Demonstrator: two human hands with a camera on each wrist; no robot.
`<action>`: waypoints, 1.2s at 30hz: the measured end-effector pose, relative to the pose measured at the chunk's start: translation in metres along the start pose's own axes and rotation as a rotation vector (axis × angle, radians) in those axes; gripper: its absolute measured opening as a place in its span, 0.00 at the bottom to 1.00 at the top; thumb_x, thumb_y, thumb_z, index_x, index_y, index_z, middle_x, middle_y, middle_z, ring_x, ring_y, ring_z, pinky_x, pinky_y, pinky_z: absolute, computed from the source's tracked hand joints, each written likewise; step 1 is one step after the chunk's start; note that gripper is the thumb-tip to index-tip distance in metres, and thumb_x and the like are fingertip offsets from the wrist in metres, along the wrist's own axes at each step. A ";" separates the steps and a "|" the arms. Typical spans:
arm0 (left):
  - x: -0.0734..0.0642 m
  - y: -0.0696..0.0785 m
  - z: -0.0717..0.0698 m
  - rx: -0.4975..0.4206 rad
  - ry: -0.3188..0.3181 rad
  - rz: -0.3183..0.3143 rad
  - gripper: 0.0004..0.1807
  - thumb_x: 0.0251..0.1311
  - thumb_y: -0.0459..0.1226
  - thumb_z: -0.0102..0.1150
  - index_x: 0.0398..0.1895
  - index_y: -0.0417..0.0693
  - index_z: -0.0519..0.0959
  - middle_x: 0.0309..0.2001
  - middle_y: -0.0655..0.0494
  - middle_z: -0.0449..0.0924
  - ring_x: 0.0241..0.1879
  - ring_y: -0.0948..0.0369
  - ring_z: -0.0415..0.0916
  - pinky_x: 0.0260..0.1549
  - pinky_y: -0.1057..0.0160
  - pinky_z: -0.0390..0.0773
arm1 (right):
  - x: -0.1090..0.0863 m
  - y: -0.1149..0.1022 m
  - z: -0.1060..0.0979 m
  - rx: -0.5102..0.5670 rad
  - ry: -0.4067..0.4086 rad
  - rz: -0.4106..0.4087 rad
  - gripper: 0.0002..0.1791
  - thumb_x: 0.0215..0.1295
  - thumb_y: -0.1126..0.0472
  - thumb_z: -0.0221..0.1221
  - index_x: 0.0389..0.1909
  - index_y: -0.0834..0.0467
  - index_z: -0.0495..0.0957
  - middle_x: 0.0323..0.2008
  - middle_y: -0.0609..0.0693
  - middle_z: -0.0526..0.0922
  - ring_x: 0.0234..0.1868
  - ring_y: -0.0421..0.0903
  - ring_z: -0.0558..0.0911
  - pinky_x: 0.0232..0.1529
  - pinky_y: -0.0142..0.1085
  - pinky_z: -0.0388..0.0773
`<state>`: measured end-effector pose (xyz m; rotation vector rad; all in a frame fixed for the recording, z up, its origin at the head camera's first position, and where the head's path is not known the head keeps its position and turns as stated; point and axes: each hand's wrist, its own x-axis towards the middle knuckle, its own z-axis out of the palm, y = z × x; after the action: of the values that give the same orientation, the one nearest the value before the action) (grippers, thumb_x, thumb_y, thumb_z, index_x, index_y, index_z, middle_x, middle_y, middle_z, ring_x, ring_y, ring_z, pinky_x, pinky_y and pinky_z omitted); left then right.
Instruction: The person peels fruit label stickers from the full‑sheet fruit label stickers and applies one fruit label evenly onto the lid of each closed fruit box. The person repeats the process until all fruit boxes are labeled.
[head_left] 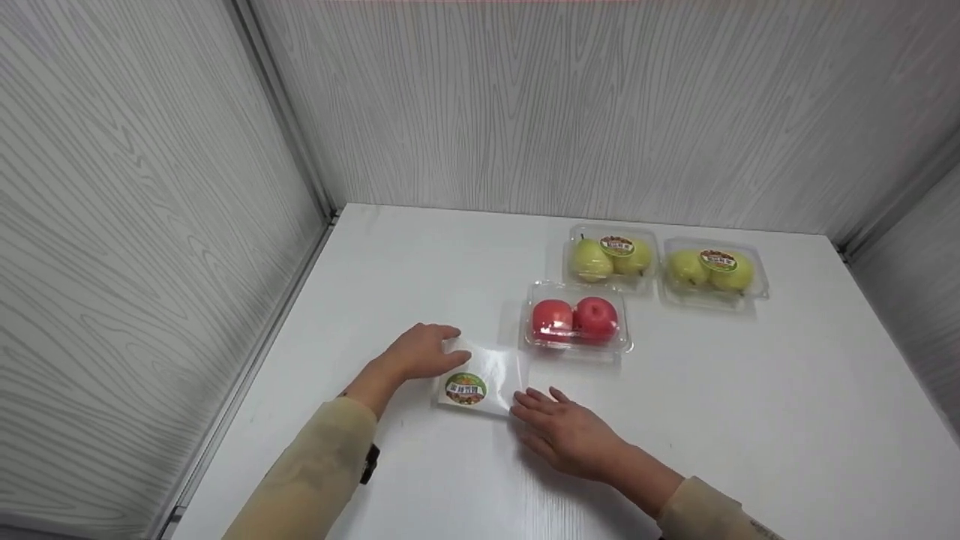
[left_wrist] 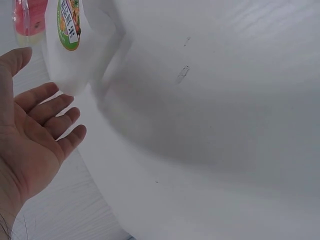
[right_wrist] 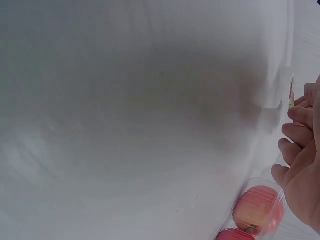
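Note:
A glossy white sheet (head_left: 495, 371) bearing one oval fruit sticker (head_left: 466, 388) lies near the table's front middle. Beside its upper left corner is my left hand (head_left: 421, 352), thumb and index finger apart with the thumb tip over the sheet. In the left wrist view the fingers of that hand (left_wrist: 37, 130) are loosely bent at the sheet's edge (left_wrist: 75, 65). My right hand (head_left: 574, 435) has its extended fingertips at the sheet's lower right edge. A clear clamshell box of two red apples (head_left: 596, 320) sits just behind the sheet; the apples (right_wrist: 257, 207) also show in the right wrist view.
Two clear clamshell boxes of yellow-green pears stand at the back right, the left one (head_left: 592, 260) and the right one (head_left: 731, 274) side by side, each with an oval sticker. Grey wood-grain panels (head_left: 510, 112) wall the white table (head_left: 390, 255) at the back and sides.

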<state>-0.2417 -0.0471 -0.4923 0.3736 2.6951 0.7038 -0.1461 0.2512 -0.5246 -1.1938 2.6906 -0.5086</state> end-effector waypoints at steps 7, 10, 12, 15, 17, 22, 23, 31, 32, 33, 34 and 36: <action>0.000 -0.005 0.002 0.013 -0.047 0.009 0.32 0.71 0.54 0.60 0.69 0.42 0.79 0.68 0.45 0.79 0.73 0.46 0.70 0.74 0.45 0.65 | -0.002 0.005 0.010 -0.022 -0.041 0.006 0.26 0.81 0.51 0.55 0.72 0.58 0.76 0.73 0.57 0.75 0.76 0.55 0.71 0.76 0.58 0.62; -0.001 -0.005 0.001 0.022 -0.045 0.014 0.30 0.70 0.53 0.62 0.65 0.42 0.82 0.65 0.45 0.82 0.69 0.46 0.73 0.71 0.45 0.69 | -0.002 0.005 0.010 -0.019 -0.038 -0.001 0.25 0.80 0.52 0.55 0.71 0.59 0.77 0.72 0.58 0.75 0.75 0.56 0.72 0.75 0.59 0.63; -0.001 -0.005 0.000 0.017 -0.035 0.020 0.27 0.69 0.52 0.63 0.61 0.42 0.84 0.61 0.46 0.84 0.65 0.47 0.77 0.68 0.46 0.72 | -0.001 0.005 0.010 -0.013 -0.036 -0.002 0.25 0.80 0.52 0.55 0.70 0.60 0.77 0.72 0.58 0.76 0.75 0.57 0.72 0.75 0.59 0.62; 0.000 -0.004 -0.003 -0.028 -0.003 0.033 0.23 0.67 0.51 0.65 0.54 0.43 0.86 0.54 0.48 0.86 0.57 0.49 0.80 0.62 0.47 0.77 | -0.001 0.006 0.009 -0.002 -0.042 0.005 0.25 0.81 0.52 0.55 0.70 0.60 0.77 0.72 0.58 0.76 0.75 0.57 0.72 0.76 0.58 0.62; 0.001 -0.003 -0.006 -0.075 0.019 0.032 0.21 0.66 0.51 0.66 0.50 0.44 0.87 0.50 0.50 0.87 0.53 0.51 0.80 0.58 0.48 0.79 | -0.001 0.007 0.009 0.005 -0.050 0.016 0.25 0.81 0.52 0.55 0.71 0.59 0.77 0.73 0.58 0.76 0.76 0.56 0.72 0.76 0.58 0.61; 0.002 -0.006 -0.009 -0.190 0.025 0.014 0.20 0.63 0.52 0.69 0.47 0.47 0.88 0.45 0.53 0.84 0.46 0.55 0.77 0.48 0.53 0.80 | -0.001 0.008 0.010 0.025 -0.061 0.039 0.25 0.81 0.51 0.55 0.72 0.58 0.77 0.74 0.56 0.74 0.77 0.55 0.70 0.77 0.57 0.60; 0.002 -0.007 -0.010 -0.207 0.012 0.009 0.21 0.62 0.53 0.70 0.47 0.47 0.88 0.45 0.53 0.83 0.45 0.55 0.76 0.46 0.53 0.79 | -0.001 0.008 0.010 0.027 -0.060 0.039 0.25 0.81 0.51 0.55 0.72 0.58 0.77 0.74 0.56 0.74 0.77 0.55 0.70 0.77 0.57 0.60; -0.001 -0.007 -0.015 -0.272 -0.178 -0.039 0.29 0.55 0.53 0.78 0.54 0.44 0.86 0.47 0.54 0.85 0.42 0.58 0.81 0.45 0.57 0.83 | -0.002 0.007 0.012 0.031 -0.033 0.036 0.25 0.81 0.52 0.56 0.71 0.59 0.78 0.73 0.57 0.75 0.76 0.55 0.71 0.77 0.57 0.60; -0.002 -0.006 -0.015 -0.284 -0.207 -0.036 0.28 0.55 0.52 0.78 0.53 0.43 0.86 0.45 0.55 0.86 0.40 0.58 0.82 0.43 0.58 0.83 | -0.002 0.006 0.012 0.033 -0.029 0.034 0.25 0.81 0.52 0.56 0.71 0.59 0.78 0.72 0.57 0.75 0.75 0.55 0.72 0.77 0.57 0.60; -0.002 -0.006 -0.016 -0.294 -0.232 -0.031 0.26 0.55 0.51 0.79 0.51 0.43 0.87 0.42 0.55 0.87 0.38 0.59 0.83 0.40 0.60 0.83 | -0.002 0.006 0.012 0.034 -0.025 0.033 0.25 0.81 0.52 0.56 0.70 0.60 0.78 0.72 0.57 0.76 0.75 0.55 0.72 0.77 0.57 0.60; -0.002 -0.006 -0.016 -0.299 -0.257 -0.026 0.24 0.55 0.49 0.79 0.49 0.44 0.88 0.40 0.56 0.88 0.36 0.59 0.84 0.39 0.60 0.83 | -0.002 0.005 0.012 0.035 -0.021 0.030 0.25 0.81 0.53 0.56 0.70 0.60 0.78 0.72 0.58 0.76 0.75 0.56 0.72 0.76 0.57 0.61; -0.003 -0.004 -0.017 -0.302 -0.302 -0.021 0.19 0.56 0.47 0.78 0.45 0.46 0.89 0.37 0.57 0.89 0.35 0.59 0.84 0.37 0.61 0.83 | -0.002 0.005 0.012 0.039 -0.017 0.027 0.25 0.80 0.53 0.57 0.70 0.61 0.78 0.72 0.58 0.76 0.75 0.56 0.73 0.76 0.57 0.61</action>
<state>-0.2461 -0.0588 -0.4802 0.3429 2.2654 0.9488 -0.1445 0.2527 -0.5374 -1.1446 2.6665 -0.5421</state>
